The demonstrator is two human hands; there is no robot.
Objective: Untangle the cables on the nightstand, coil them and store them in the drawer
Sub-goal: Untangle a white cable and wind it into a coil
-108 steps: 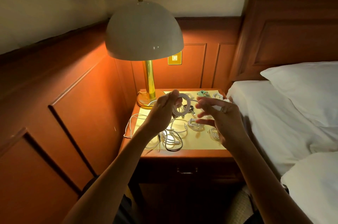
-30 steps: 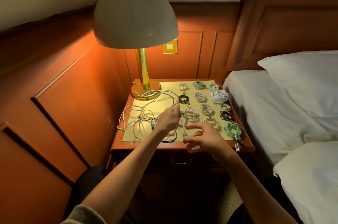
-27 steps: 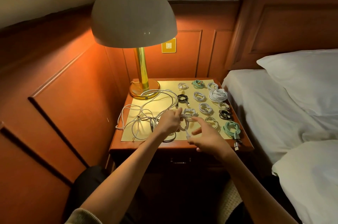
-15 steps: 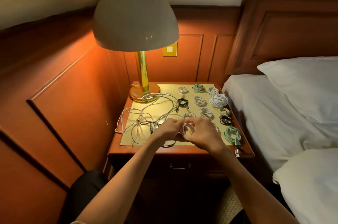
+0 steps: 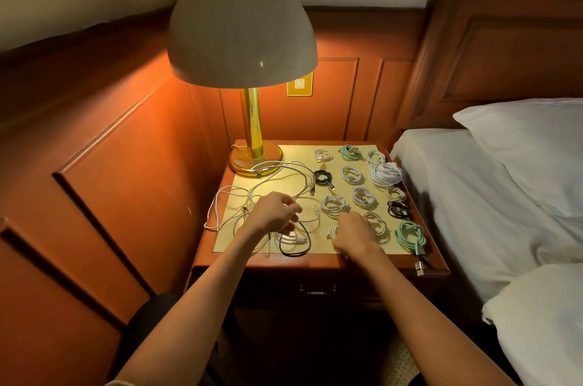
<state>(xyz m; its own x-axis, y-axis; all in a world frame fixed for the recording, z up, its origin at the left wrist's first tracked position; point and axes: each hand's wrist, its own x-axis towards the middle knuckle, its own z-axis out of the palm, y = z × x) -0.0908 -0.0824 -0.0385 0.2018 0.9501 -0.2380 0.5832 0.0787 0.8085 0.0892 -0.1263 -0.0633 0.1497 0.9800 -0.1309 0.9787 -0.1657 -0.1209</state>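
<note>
On the nightstand (image 5: 315, 263), the loose tangle (image 5: 271, 172) of white cables sprawls over the left half of the yellow mat (image 5: 350, 248), with a black cable (image 5: 295, 252) looped through its near end, while the finished coils (image 5: 362, 196) sit in rows on the right half. The left hand (image 5: 275, 212) has its fingers curled around a white strand of the tangle. A hard pull here could, I judge, tighten the knot rather than free it, or tug the strands that run up beside the lamp base (image 5: 255, 161). One loop (image 5: 212, 212) already hangs past the left edge and could drag more cable down with it. The right hand (image 5: 355, 232) rests over a small white coil (image 5: 332, 232) near the front of the mat. If it lets go carelessly, that coil may spring apart, and the wrist could scuff its neighbours. The mint coil (image 5: 410, 235) trails its plug (image 5: 421, 270) over the front edge, which looks easy to snag. The drawer (image 5: 315, 292) below is closed and in deep shadow. The right hand's fingers are hidden under its own back, so I cannot tell whether it pinches the coil or merely presses it. Where each tangled strand ends is also hard to trace.
</note>
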